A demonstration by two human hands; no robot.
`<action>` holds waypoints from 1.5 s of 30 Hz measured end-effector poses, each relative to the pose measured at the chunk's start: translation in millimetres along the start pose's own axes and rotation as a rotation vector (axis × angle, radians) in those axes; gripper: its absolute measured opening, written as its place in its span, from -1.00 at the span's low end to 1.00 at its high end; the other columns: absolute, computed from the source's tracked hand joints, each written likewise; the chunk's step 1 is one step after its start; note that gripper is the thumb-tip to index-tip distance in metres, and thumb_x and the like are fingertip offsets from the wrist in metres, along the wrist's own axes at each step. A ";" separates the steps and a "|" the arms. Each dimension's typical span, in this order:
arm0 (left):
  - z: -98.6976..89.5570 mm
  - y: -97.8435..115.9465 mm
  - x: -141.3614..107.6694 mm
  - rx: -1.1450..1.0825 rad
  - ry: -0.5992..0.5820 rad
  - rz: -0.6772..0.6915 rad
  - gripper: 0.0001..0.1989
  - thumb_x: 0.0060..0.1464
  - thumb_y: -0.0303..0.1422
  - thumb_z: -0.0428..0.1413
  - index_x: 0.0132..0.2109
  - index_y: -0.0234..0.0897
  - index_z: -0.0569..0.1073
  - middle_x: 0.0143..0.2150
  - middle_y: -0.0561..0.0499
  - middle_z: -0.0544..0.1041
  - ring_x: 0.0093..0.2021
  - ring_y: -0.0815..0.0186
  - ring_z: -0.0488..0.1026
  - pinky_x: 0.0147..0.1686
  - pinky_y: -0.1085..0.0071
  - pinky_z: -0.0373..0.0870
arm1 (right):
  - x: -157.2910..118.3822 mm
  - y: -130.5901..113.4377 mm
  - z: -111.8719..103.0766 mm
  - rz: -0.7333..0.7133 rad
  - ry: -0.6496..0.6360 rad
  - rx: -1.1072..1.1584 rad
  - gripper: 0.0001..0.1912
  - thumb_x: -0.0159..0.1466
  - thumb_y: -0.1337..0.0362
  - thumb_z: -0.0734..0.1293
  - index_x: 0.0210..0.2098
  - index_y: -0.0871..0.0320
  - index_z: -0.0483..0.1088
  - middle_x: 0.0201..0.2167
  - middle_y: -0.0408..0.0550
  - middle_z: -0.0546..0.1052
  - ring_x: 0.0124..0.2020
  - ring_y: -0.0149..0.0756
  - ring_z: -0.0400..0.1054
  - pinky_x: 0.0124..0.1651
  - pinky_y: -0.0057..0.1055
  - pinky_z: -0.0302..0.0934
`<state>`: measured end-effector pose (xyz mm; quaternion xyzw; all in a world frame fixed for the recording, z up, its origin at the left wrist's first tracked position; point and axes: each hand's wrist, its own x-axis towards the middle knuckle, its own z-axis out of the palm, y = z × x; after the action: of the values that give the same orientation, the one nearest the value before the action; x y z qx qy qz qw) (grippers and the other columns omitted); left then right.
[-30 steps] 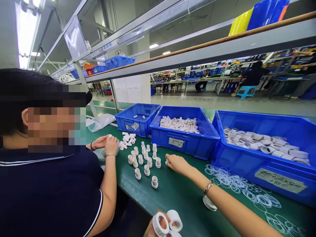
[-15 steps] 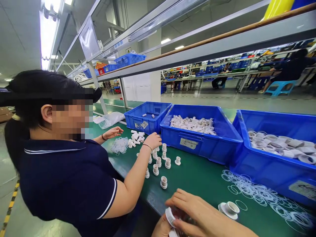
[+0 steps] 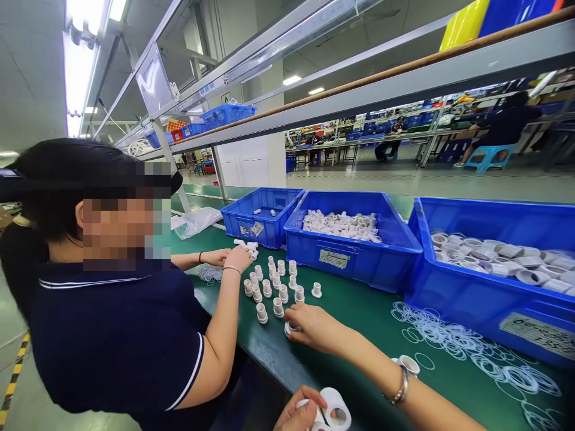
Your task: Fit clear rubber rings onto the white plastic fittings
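Note:
At the lower edge, my left hand (image 3: 294,412) is closed around white plastic pipe fittings (image 3: 336,407), with a round open end facing up. My right hand (image 3: 312,326), a metal bracelet at its wrist, reaches forward over the green bench. Its fingers are closed on a white flanged bushing (image 3: 291,329) standing at the near end of a group of similar upright bushings (image 3: 283,293); the fingers partly cover it. Another white flanged piece (image 3: 408,364) lies behind my right forearm, partly hidden by it.
A co-worker (image 3: 135,335) stands at left, hands (image 3: 238,258) together over small white tubes (image 3: 246,244). Blue bins (image 3: 350,263) of white parts line the bench (image 3: 345,326). Thin clear rings (image 3: 467,341) lie at right. A shelf rail (image 3: 359,90) crosses above.
My right hand has left my left hand and moved forward to the bushing among the group. The co-worker's hands have come together. The view has shifted slightly.

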<state>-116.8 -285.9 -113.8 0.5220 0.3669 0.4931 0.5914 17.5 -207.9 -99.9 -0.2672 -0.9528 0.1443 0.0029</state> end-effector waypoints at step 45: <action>2.2 -57.7 -26.0 -0.837 0.509 -0.062 -0.65 0.12 -0.14 0.24 -0.02 -0.18 0.46 -0.04 -0.14 0.52 -0.09 0.09 0.49 -0.27 0.16 0.52 | 42.9 75.5 -16.5 0.053 0.164 -0.049 -0.81 0.27 0.29 0.24 -0.12 0.11 0.37 -0.10 0.08 0.49 -0.13 -0.08 0.45 -0.18 -0.27 0.30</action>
<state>-109.5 -309.8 -171.9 0.0913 0.2857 0.6923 0.6563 20.5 -119.9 -108.0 -0.3032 -0.9452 0.0983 0.0707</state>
